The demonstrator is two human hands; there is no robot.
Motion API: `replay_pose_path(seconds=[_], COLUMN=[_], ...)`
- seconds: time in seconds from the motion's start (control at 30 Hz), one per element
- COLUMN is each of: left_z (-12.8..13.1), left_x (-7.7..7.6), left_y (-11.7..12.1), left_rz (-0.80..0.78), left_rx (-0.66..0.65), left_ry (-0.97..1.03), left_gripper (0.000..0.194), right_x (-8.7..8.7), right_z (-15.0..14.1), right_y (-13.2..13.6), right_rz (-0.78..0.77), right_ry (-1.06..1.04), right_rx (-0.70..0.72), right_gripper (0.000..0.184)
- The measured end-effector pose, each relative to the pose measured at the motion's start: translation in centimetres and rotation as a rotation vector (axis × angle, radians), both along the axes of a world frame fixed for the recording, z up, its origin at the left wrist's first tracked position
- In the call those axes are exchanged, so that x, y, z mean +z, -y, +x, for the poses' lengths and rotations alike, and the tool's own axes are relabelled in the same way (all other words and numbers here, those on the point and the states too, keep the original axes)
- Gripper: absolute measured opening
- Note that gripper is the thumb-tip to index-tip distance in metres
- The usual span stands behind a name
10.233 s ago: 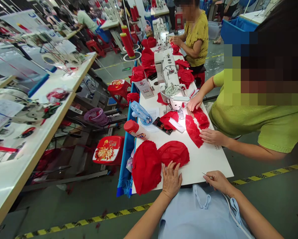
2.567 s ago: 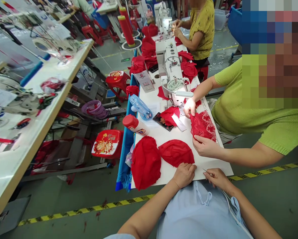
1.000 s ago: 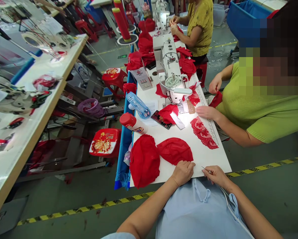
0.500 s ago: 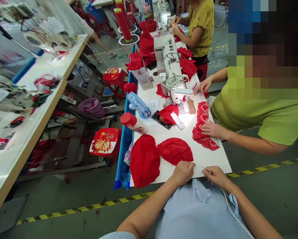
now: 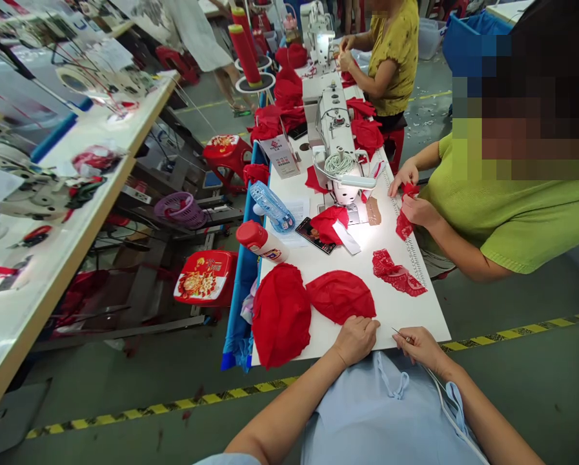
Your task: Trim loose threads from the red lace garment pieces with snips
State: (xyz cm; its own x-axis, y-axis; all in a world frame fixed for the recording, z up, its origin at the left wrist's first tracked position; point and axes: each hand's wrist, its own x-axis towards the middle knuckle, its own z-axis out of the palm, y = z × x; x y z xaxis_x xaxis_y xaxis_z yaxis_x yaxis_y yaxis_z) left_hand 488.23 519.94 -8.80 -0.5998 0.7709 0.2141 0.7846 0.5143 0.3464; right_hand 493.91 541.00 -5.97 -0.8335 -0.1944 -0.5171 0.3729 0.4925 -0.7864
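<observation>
My left hand [image 5: 357, 339] rests at the near edge of the white table, fingers curled together. Its knuckles are beside the lower tip of a red fabric cup piece [image 5: 341, 296]; whether the fingers grip anything is hidden. My right hand [image 5: 422, 350], at the table's edge, is closed around a slim pointed metal tool [image 5: 403, 335], its tip directed left toward my other hand. Most of the tool is hidden in the palm. A larger red fabric cup piece [image 5: 282, 316] lies to the left. Farther right on the table is a red lace piece [image 5: 398, 274].
A lit sewing machine [image 5: 335, 123] stands mid-table. Near it are a red-capped bottle [image 5: 261, 241], a blue clear plastic case [image 5: 272, 205] and a black card [image 5: 313, 234]. On the right, a co-worker in green [image 5: 492, 213] handles red lace. Red stools [image 5: 206, 278] stand left.
The co-worker at the right has lifted a red lace piece off the table and holds it in both hands; another lace piece stays lying there. My hands have hardly moved.
</observation>
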Motion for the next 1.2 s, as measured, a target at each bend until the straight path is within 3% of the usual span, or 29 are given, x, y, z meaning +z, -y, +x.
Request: replay_pose_path(seconds=[1.2], left_z=[-0.05], left_x=[0.00], left_y=[-0.25], left_rz=[-0.016], left_rx=[0.006], left_ry=[0.020], left_gripper=[0.014], right_x=[-0.24], right_z=[0.09], right_y=[-0.18], right_rz=[0.014], right_ry=[0.006], right_rx=[0.003], right_gripper=[0.052])
